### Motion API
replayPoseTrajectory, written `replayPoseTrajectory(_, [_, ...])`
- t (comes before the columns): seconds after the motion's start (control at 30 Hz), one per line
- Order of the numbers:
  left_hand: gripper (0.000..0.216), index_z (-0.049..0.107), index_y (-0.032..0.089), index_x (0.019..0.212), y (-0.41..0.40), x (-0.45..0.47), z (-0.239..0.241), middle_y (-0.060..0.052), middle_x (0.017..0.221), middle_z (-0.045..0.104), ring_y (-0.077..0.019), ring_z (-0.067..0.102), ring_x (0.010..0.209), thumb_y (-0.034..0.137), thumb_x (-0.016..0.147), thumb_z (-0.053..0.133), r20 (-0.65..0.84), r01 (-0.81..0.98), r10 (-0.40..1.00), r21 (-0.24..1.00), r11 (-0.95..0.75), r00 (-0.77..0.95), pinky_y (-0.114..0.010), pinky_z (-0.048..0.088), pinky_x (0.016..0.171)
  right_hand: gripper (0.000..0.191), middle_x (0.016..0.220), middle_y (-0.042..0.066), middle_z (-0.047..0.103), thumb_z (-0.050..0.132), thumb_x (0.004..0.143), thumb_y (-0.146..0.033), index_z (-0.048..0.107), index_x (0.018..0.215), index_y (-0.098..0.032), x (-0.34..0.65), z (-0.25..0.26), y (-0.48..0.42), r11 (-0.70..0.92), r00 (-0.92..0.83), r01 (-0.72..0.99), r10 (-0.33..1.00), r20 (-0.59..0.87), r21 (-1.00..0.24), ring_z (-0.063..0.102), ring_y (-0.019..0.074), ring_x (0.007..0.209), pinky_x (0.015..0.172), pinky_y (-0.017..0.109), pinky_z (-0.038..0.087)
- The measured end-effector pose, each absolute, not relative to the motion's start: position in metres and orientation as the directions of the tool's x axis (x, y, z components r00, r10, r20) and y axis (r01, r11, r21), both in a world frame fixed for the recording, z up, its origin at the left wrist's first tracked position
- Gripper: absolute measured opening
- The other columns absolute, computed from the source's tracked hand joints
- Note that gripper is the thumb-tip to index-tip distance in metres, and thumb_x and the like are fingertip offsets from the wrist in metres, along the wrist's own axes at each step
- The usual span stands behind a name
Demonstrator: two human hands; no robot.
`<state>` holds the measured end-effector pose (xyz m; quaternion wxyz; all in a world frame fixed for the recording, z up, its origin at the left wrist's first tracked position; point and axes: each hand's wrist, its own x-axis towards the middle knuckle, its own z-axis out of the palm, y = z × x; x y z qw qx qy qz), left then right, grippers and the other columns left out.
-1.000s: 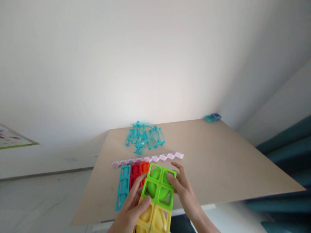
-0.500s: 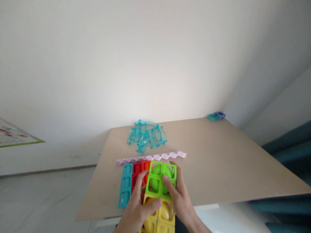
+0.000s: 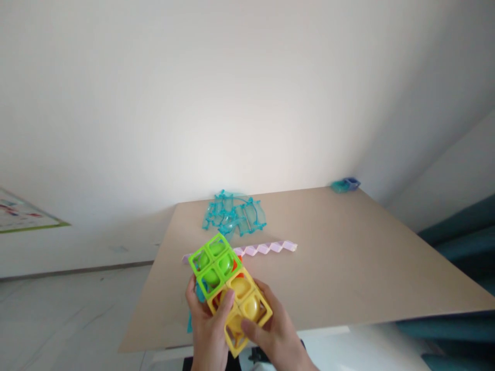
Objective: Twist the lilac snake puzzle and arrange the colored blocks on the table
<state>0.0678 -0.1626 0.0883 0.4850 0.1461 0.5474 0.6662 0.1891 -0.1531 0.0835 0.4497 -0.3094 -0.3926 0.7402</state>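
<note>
Both hands hold a plastic toy block up over the table's front edge. Its green part (image 3: 215,266) has square frames with rounded domes inside and points up and left; the yellow part (image 3: 240,288) has the same build and points down and right. My left hand (image 3: 207,324) grips the left side, thumb across the yellow frame. My right hand (image 3: 278,332) closes on the lower right end, thumb on a yellow cell. Behind the block, a blue framed panel (image 3: 190,323) on the table is mostly covered, and bits of orange show past the block's edge.
A pale purple zigzag strip (image 3: 266,249) lies across the tabletop (image 3: 328,257). Translucent teal plastic pieces (image 3: 247,216) are heaped near the wall. At the back right corner sits a small teal and blue item (image 3: 346,185). Dark teal curtains (image 3: 464,232) hang at the right.
The block has turned counterclockwise, its green end swinging to the left. My right hand has shifted from the green part down to the yellow end; my left hand has moved left.
</note>
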Motion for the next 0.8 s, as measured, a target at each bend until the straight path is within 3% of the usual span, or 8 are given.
replayPoseTrajectory(0.13, [0.103, 0.022, 0.044, 0.144, -0.165, 0.066, 0.088, -0.005, 0.123, 0.064, -0.0273, 0.071, 0.100, 0.028, 0.065, 0.087, -0.385, -0.532, 0.788, 0.842, 0.088, -0.480, -0.039, 0.059, 0.085, 0.069, 0.123, 0.008, 0.064, 0.079, 0.077, -0.037, 0.048, 0.138, -0.026, 0.198, 0.087, -0.148, -0.377, -0.560, -0.404, 0.823, -0.100, -0.834, 0.065, 0.0290, 0.106, 0.094, 0.046, 0.051])
replayPoseTrajectory(0.3, [0.096, 0.023, 0.045, 0.143, -0.172, 0.071, 0.084, -0.004, 0.128, 0.062, -0.0274, 0.070, 0.103, 0.030, 0.069, 0.084, -0.400, -0.544, 0.757, 0.836, 0.071, -0.517, -0.038, 0.059, 0.086, 0.071, 0.122, 0.007, 0.065, 0.079, 0.077, -0.033, 0.046, 0.140, -0.028, 0.205, 0.093, -0.144, -0.436, -0.593, -0.425, 0.796, -0.120, -0.793, 0.065, 0.0268, 0.105, 0.097, 0.046, 0.048])
replayPoseTrajectory(0.47, [0.083, 0.032, 0.046, 0.140, -0.164, 0.058, 0.087, 0.000, 0.124, 0.065, -0.0214, 0.072, 0.096, 0.027, 0.075, 0.080, -0.388, -0.517, 0.732, 0.854, 0.058, -0.560, -0.034, 0.060, 0.082, 0.081, 0.112, 0.007, 0.067, 0.082, 0.068, -0.041, 0.049, 0.140, -0.024, 0.215, 0.098, -0.147, -0.480, -0.712, -0.336, 0.693, -0.115, -0.811, 0.063, 0.0267, 0.097, 0.086, 0.039, 0.051])
replayPoseTrajectory(0.53, [0.084, 0.032, 0.044, 0.142, -0.159, 0.039, 0.089, -0.002, 0.122, 0.066, -0.0225, 0.072, 0.096, 0.026, 0.075, 0.079, -0.360, -0.528, 0.797, 0.847, 0.061, -0.485, -0.035, 0.060, 0.082, 0.085, 0.105, 0.004, 0.067, 0.084, 0.065, -0.039, 0.047, 0.141, -0.027, 0.224, 0.095, -0.147, -0.499, -0.746, -0.290, 0.652, -0.134, -0.817, 0.063, 0.0216, 0.085, 0.074, 0.031, 0.051])
replayPoseTrajectory(0.6, [0.088, 0.032, 0.042, 0.144, -0.158, 0.017, 0.090, -0.004, 0.118, 0.069, -0.0253, 0.071, 0.098, 0.027, 0.072, 0.081, -0.342, -0.547, 0.879, 0.829, 0.117, -0.331, -0.037, 0.059, 0.083, 0.078, 0.093, 0.000, 0.065, 0.083, 0.066, -0.037, 0.048, 0.136, -0.029, 0.236, 0.091, -0.144, -0.493, -0.704, -0.294, 0.691, -0.164, -0.819, 0.059, 0.0166, 0.072, 0.063, 0.025, 0.046])
replayPoseTrajectory(0.7, [0.091, 0.043, 0.035, 0.141, -0.168, -0.010, 0.089, -0.008, 0.119, 0.069, -0.0314, 0.069, 0.103, 0.027, 0.061, 0.086, -0.308, -0.515, 0.945, 0.831, 0.211, -0.110, -0.041, 0.057, 0.086, 0.052, 0.083, -0.002, 0.061, 0.075, 0.073, -0.042, 0.054, 0.119, -0.028, 0.251, 0.088, -0.132, -0.424, -0.479, -0.349, 0.847, -0.230, -0.836, 0.057, 0.0164, 0.069, 0.060, 0.023, 0.044])
replayPoseTrajectory(0.8, [0.090, 0.057, 0.029, 0.132, -0.184, -0.019, 0.086, -0.013, 0.120, 0.068, -0.0403, 0.066, 0.107, 0.034, 0.049, 0.091, -0.330, -0.460, 0.938, 0.820, 0.340, 0.104, -0.051, 0.053, 0.087, 0.050, 0.086, -0.001, 0.063, 0.069, 0.079, -0.045, 0.054, 0.123, -0.027, 0.260, 0.092, -0.119, -0.392, -0.321, -0.285, 0.899, -0.298, -0.875, 0.058, 0.0170, 0.068, 0.059, 0.024, 0.043])
